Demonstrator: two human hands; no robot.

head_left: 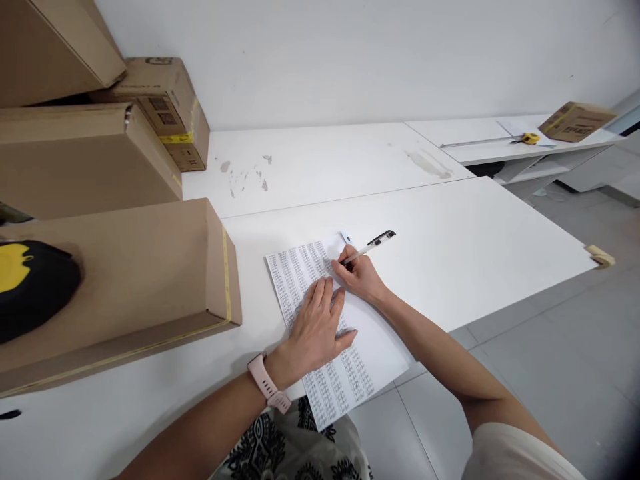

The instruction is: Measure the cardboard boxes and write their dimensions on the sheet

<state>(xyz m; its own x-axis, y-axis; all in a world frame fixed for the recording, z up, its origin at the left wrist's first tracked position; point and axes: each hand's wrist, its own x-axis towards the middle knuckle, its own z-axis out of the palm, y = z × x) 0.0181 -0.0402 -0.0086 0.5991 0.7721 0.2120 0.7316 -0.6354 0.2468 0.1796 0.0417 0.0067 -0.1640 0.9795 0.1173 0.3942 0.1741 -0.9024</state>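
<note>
A sheet of paper [383,333] lies slanted on the white table, its lower end reaching past the front edge. Columns of small dark handwriting cover its left part, while the right part is blank. My left hand [320,327] rests flat on the written columns, fingers stretched out, holding nothing. Beside it, my right hand [361,275] grips a pen [373,243] with a clear barrel and black cap end. The pen's tip is hidden by my fingers, close to the upper end of a column. Just beyond my right hand sits a small white piece [346,237] with a black mark.
Several cardboard boxes [150,260] fill the left side; a black and yellow object [35,287] lies on the nearest. The white table [450,247] stretches right to a corner with a wooden piece [600,256]. Farther right are a yellow tape measure [530,138] and a small box [575,122].
</note>
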